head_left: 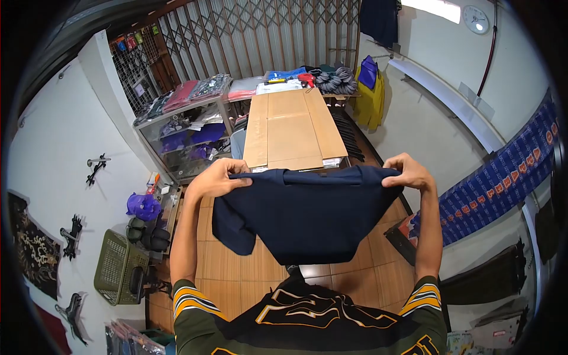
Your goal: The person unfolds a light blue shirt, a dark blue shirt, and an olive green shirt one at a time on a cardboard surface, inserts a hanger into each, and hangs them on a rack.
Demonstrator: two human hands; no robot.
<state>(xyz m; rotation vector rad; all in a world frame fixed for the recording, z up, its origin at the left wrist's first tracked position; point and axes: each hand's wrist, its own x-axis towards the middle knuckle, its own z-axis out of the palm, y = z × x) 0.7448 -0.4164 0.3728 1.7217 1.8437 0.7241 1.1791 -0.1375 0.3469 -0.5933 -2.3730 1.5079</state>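
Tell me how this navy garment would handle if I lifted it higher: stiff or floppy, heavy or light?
The navy garment is probably floppy, since its sleeve droops beside the body. It seems fairly light for its size: the left hand and right hand pinch only its upper edge.

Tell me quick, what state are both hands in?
Left hand: closed, pinching the navy shirt.
Right hand: closed, pinching the same shirt's opposite side.
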